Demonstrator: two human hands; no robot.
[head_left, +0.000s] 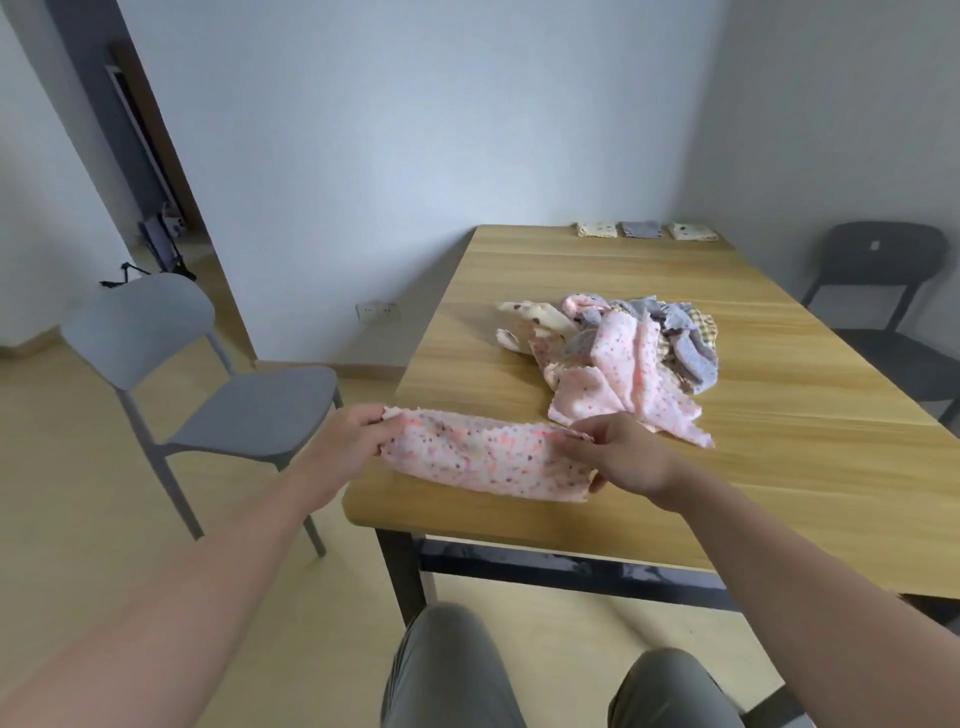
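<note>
A pink spotted cloth (488, 460) is stretched between my hands over the near left corner of the wooden table (779, 415). My left hand (345, 441) pinches its left end, just off the table's edge. My right hand (623, 457) grips its right end above the tabletop. Behind it lies a loose pile of cloths (623, 358) in pink, cream, grey and yellow check. Three folded cloths (644, 229) sit in a row at the table's far edge.
A grey chair (208, 395) stands left of the table. A dark chair (883, 291) stands at the right side. My knees (545, 675) are below the table's near edge. A doorway (156, 182) opens at the far left.
</note>
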